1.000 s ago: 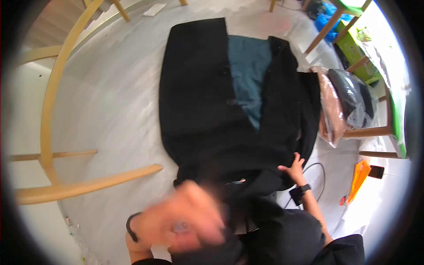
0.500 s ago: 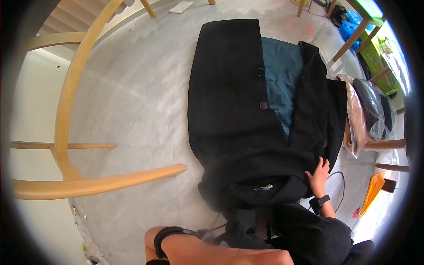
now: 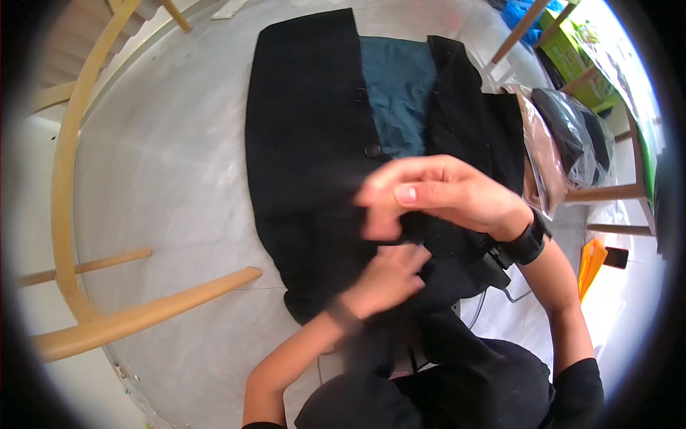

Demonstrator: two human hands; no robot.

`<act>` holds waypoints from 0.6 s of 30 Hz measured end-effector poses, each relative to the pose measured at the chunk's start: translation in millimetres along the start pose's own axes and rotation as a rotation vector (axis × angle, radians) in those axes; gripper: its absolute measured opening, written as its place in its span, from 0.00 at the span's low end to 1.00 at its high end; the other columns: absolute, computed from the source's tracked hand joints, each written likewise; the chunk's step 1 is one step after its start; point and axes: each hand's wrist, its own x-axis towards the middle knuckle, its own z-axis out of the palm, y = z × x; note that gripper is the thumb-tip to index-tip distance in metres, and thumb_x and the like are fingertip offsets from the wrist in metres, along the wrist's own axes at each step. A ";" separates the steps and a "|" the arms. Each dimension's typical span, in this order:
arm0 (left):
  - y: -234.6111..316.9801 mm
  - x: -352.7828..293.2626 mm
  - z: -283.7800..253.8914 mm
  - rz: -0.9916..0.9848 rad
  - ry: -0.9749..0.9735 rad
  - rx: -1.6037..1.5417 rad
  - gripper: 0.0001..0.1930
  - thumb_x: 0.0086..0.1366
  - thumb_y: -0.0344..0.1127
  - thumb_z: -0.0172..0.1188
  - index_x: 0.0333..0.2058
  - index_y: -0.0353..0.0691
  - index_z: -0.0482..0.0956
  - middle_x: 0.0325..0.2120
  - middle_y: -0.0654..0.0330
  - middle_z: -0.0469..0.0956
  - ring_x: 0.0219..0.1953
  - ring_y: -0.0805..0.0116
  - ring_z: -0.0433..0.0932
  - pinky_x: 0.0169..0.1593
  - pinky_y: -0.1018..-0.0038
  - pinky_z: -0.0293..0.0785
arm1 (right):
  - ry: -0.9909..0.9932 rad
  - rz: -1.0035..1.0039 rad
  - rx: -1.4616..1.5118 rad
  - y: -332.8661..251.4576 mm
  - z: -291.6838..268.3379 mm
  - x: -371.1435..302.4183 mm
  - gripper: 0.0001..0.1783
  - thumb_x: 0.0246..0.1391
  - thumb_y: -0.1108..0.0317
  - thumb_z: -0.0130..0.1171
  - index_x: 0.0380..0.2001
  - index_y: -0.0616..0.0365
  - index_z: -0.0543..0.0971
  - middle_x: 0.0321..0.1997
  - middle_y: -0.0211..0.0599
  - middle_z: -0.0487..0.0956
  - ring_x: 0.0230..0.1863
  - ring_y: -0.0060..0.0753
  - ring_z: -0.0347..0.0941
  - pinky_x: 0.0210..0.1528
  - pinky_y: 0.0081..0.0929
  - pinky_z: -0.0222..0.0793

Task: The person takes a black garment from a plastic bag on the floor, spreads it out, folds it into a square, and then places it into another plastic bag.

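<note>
A black coat [image 3: 307, 143] with a blue-green lining [image 3: 399, 89] and dark buttons lies spread on the floor in front of me. Over its lower middle hovers my right hand [image 3: 450, 194], a dark watch at its wrist. The thumb shows; the bent fingers are smeared by motion, so I cannot tell whether they hold anything. Just below it, my left hand [image 3: 386, 280] is over the coat's near part, wearing a dark wristband. Its fingers are bent and blurred too, and their grip on the cloth cannot be made out.
Wooden chair legs and a curved frame [image 3: 64, 186] stand on the left. At right are clear-bagged folded clothes [image 3: 564, 136], an orange folder [image 3: 592, 266], a dark phone-like object [image 3: 616, 257] and a green box [image 3: 575, 61]. A cable [image 3: 477, 314] runs near the coat's lower right.
My right hand has left the coat's right edge and moved left over its middle. My left hand has come from the lower edge up to the coat. The view has shifted rightward.
</note>
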 end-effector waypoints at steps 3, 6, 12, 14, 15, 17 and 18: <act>-45.3 -30.5 -33.5 -0.406 0.225 0.299 0.32 0.56 0.42 0.63 0.58 0.40 0.66 0.57 0.43 0.63 0.58 0.45 0.62 0.60 0.54 0.60 | -0.073 -0.132 -0.119 -39.2 26.6 1.0 0.22 0.64 0.65 0.50 0.59 0.62 0.67 0.53 0.42 0.76 0.56 0.31 0.70 0.58 0.27 0.65; -124.8 -128.1 -9.0 -0.593 0.142 0.752 0.36 0.57 0.46 0.60 0.63 0.43 0.59 0.59 0.42 0.61 0.62 0.43 0.57 0.65 0.52 0.49 | 0.146 -0.067 -0.681 0.5 -23.6 -33.7 0.22 0.62 0.66 0.54 0.57 0.60 0.69 0.53 0.43 0.76 0.54 0.32 0.73 0.55 0.29 0.69; -143.3 -233.1 27.8 -0.919 -0.060 0.547 0.42 0.55 0.43 0.61 0.66 0.43 0.53 0.62 0.43 0.56 0.64 0.48 0.56 0.65 0.43 0.44 | -0.020 1.006 -1.307 193.8 -66.1 -201.5 0.37 0.41 0.56 0.66 0.55 0.55 0.69 0.46 0.52 0.75 0.47 0.52 0.75 0.47 0.43 0.72; -89.6 -189.9 12.3 -0.704 -0.208 0.533 0.49 0.46 0.43 0.68 0.65 0.39 0.53 0.63 0.44 0.54 0.65 0.49 0.54 0.65 0.45 0.45 | 0.110 0.933 -1.316 221.5 -25.5 -227.3 0.48 0.34 0.59 0.70 0.62 0.52 0.63 0.54 0.44 0.71 0.59 0.50 0.66 0.54 0.47 0.66; -70.6 -175.5 10.0 -0.584 -0.247 0.510 0.52 0.41 0.43 0.70 0.64 0.38 0.53 0.63 0.45 0.54 0.66 0.49 0.53 0.65 0.47 0.46 | 0.221 0.834 -1.379 228.6 -10.3 -230.1 0.48 0.33 0.62 0.70 0.62 0.51 0.63 0.54 0.41 0.70 0.60 0.49 0.65 0.53 0.48 0.65; -68.7 -168.8 29.5 -0.440 -0.188 0.338 0.50 0.40 0.44 0.70 0.62 0.38 0.56 0.60 0.44 0.59 0.63 0.49 0.58 0.63 0.50 0.52 | 0.336 0.718 -1.445 234.7 4.8 -227.4 0.49 0.32 0.64 0.69 0.62 0.51 0.63 0.54 0.39 0.69 0.60 0.48 0.63 0.53 0.50 0.64; -75.3 -165.9 42.2 -0.459 -0.145 0.206 0.49 0.40 0.45 0.70 0.61 0.38 0.58 0.58 0.44 0.62 0.61 0.48 0.61 0.62 0.51 0.55 | 0.464 0.659 -1.426 233.6 7.0 -224.4 0.45 0.32 0.66 0.68 0.61 0.50 0.65 0.52 0.40 0.71 0.57 0.49 0.66 0.51 0.49 0.65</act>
